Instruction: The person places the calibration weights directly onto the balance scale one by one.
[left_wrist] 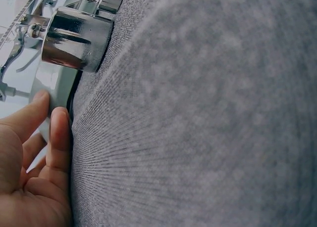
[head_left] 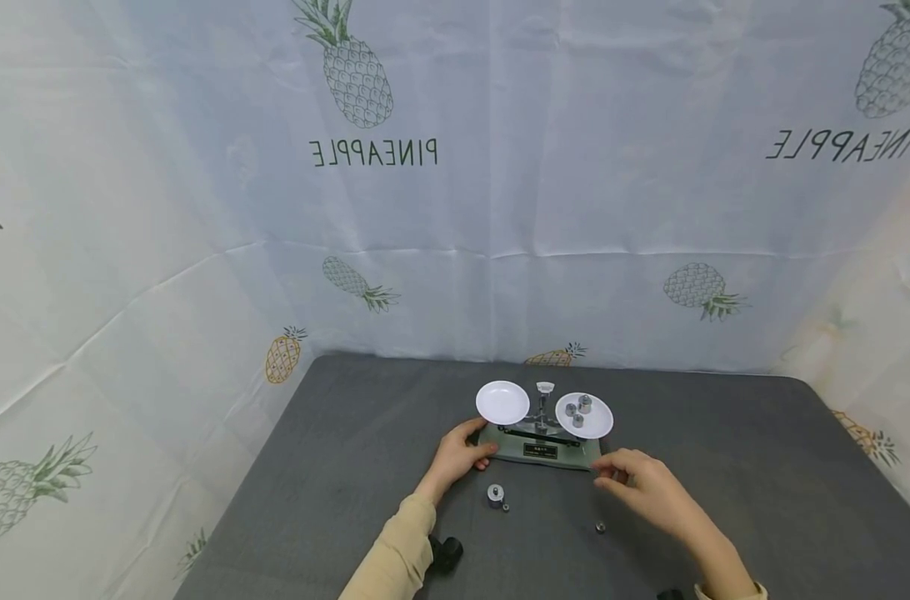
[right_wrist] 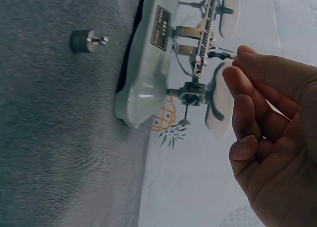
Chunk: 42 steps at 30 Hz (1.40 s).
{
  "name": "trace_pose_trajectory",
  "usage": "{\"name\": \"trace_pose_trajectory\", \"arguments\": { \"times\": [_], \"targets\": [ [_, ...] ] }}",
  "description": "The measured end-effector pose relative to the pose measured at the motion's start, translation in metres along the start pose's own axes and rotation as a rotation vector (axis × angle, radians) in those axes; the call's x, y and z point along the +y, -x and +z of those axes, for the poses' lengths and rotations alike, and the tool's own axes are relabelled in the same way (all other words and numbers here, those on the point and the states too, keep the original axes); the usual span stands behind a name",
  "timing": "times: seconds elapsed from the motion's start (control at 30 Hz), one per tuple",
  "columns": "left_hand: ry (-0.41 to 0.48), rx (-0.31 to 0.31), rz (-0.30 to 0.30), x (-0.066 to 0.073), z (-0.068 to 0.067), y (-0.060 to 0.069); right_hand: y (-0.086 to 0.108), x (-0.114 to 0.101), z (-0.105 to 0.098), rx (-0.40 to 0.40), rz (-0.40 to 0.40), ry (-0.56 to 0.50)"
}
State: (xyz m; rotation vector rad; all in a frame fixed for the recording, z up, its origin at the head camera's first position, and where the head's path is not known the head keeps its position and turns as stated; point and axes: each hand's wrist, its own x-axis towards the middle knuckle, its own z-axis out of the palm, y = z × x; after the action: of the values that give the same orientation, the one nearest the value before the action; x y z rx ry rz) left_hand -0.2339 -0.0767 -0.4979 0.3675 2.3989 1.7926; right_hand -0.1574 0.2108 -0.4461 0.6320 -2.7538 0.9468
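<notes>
A table balance scale [head_left: 500, 450] with a pale green base and two white pans stands on the grey table. My left hand [head_left: 458, 454] grips the left end of its base, thumb in front. Close by the balance's right front corner, my right hand [head_left: 646, 487] hovers with loosely bent fingers. In the right wrist view the thumb and forefinger tips [right_wrist: 237, 64] come close together, and nothing shows between them. Three metal weights [head_left: 578, 421] sit on the right pan [head_left: 597, 425]; the left pan [head_left: 503, 403] is bare.
A large metal weight [head_left: 496, 497] and a tiny one [head_left: 506, 507] stand in front of the base. Farther right is another small weight [head_left: 601, 527]. A black object [head_left: 447, 554] lies by the left sleeve. A pineapple-print curtain [head_left: 537, 192] hangs behind the table [head_left: 335, 475].
</notes>
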Motion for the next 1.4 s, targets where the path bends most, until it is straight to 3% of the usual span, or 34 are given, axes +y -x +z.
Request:
{"name": "trace_pose_trajectory", "arguments": {
  "times": [0.13,0.43,0.57,0.9,1.4],
  "targets": [
    [0.001,0.000,0.002,0.000,0.000,0.000,0.006,0.003,0.004,-0.034,-0.023,-0.012],
    [-0.007,-0.001,0.004,0.001,0.000,0.001,0.015,0.012,0.008,-0.197,0.022,-0.091],
    [-0.005,-0.002,0.004,-0.001,0.000,0.000,0.018,0.017,0.013,-0.205,-0.015,-0.119],
    [-0.025,0.014,-0.018,-0.032,0.005,-0.015,0.020,0.027,0.022,-0.252,-0.049,-0.136],
    [-0.008,0.011,-0.026,-0.032,0.004,-0.015,0.020,0.031,0.029,-0.356,-0.047,-0.143]
  ]
}}
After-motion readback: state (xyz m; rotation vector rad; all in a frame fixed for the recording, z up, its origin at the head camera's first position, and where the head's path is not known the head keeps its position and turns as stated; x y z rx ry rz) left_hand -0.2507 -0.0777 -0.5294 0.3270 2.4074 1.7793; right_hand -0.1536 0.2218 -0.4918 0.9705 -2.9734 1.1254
